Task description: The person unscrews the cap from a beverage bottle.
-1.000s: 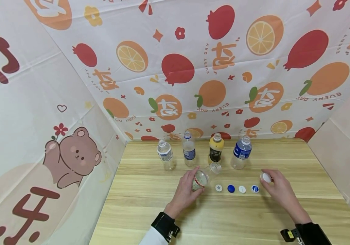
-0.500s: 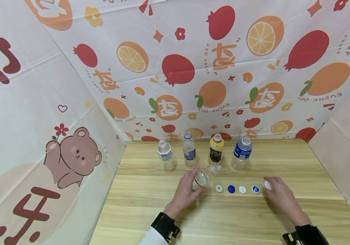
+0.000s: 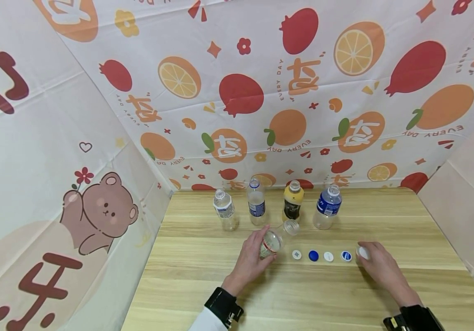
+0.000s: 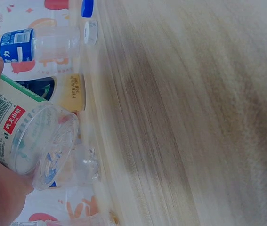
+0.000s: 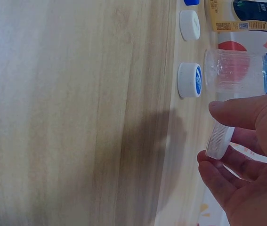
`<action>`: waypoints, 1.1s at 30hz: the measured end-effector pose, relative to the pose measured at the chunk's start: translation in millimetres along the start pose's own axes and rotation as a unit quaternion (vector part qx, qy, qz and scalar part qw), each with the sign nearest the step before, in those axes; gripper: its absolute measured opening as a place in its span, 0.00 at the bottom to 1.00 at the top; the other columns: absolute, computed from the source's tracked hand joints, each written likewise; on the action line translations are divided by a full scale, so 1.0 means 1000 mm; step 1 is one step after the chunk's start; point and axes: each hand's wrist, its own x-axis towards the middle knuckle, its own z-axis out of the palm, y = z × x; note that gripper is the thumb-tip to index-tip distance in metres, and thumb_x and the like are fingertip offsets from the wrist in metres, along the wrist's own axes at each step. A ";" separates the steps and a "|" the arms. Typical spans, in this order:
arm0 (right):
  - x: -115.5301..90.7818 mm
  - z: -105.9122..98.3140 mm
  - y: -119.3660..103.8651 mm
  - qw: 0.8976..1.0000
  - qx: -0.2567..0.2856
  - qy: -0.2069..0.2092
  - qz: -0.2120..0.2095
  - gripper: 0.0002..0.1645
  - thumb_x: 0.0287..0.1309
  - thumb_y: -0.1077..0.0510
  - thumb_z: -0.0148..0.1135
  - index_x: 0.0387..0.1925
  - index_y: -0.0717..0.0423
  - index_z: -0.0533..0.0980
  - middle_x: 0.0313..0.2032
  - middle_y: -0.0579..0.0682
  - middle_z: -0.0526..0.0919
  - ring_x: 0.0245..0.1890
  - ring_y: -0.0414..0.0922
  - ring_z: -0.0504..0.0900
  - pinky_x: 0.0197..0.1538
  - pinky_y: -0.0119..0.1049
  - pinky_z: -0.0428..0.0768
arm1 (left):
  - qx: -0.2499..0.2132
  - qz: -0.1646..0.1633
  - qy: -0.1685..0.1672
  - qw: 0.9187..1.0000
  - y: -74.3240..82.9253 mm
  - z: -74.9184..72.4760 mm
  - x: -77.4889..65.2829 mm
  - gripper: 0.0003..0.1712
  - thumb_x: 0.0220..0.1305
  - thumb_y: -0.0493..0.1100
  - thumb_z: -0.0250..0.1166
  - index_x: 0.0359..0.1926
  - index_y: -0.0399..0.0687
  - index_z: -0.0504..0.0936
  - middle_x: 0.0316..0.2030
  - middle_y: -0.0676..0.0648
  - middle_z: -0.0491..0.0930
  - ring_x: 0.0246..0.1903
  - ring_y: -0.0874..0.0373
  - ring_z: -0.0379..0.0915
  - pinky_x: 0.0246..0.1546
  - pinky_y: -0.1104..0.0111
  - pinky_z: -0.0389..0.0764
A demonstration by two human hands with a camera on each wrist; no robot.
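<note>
My left hand [image 3: 248, 261] grips a clear plastic bottle [image 3: 273, 241] with a pale green label, tilted so its neck points away to the right. In the left wrist view the bottle's base [image 4: 55, 150] faces the camera, off the table. My right hand [image 3: 383, 269] pinches a white bottle cap [image 3: 362, 252] at the right end of a row of caps. The right wrist view shows that ridged cap [image 5: 219, 140] on edge between thumb and fingertips. Beside it lie a blue-and-white cap [image 3: 346, 256], a white cap [image 3: 328, 257], a blue cap [image 3: 313, 255] and a patterned white cap [image 3: 297, 254].
Behind the caps stand a clear bottle [image 3: 226, 212], a blue-labelled bottle [image 3: 256, 204], a yellow bottle with a black label [image 3: 292, 202] and a wide blue-labelled bottle [image 3: 327, 207]. A printed cloth [image 3: 204, 110] hangs at the wooden table's [image 3: 303, 299] back edge.
My right hand has come slightly nearer to me with the white cap, lowering towards the row's right end. My left hand and its bottle have stayed in place.
</note>
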 end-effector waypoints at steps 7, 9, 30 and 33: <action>0.000 0.002 0.001 1.000 0.000 -0.007 0.000 0.28 0.60 0.65 0.69 0.57 0.79 0.73 0.50 0.78 0.75 0.49 0.72 0.78 0.51 0.68 0.78 | -0.005 0.001 0.001 1.000 0.000 0.000 0.000 0.53 0.52 0.42 0.82 0.76 0.48 0.64 0.57 0.43 0.77 0.54 0.49 0.77 0.55 0.50 0.79; 0.000 0.002 0.002 1.000 -0.002 -0.014 0.002 0.28 0.60 0.64 0.69 0.57 0.79 0.73 0.49 0.77 0.76 0.49 0.71 0.78 0.50 0.67 0.78 | -0.008 0.000 0.000 1.000 0.000 0.000 0.000 0.53 0.52 0.42 0.82 0.76 0.48 0.63 0.57 0.43 0.77 0.54 0.50 0.77 0.55 0.50 0.79; 0.005 0.009 0.013 0.999 -0.038 -0.025 -0.002 0.25 0.57 0.64 0.73 0.51 0.77 0.77 0.47 0.75 0.77 0.43 0.68 0.80 0.42 0.62 0.81 | -0.047 0.000 0.001 0.999 -0.001 0.001 0.000 0.50 0.52 0.41 0.80 0.73 0.43 0.65 0.56 0.43 0.77 0.54 0.51 0.77 0.57 0.52 0.80; 0.006 0.010 0.014 0.999 -0.041 -0.025 -0.002 0.25 0.56 0.64 0.73 0.51 0.77 0.77 0.47 0.75 0.77 0.44 0.68 0.80 0.43 0.63 0.81 | -0.049 0.003 0.003 0.999 -0.003 0.001 -0.001 0.50 0.52 0.41 0.80 0.73 0.43 0.65 0.56 0.43 0.77 0.54 0.51 0.77 0.56 0.52 0.80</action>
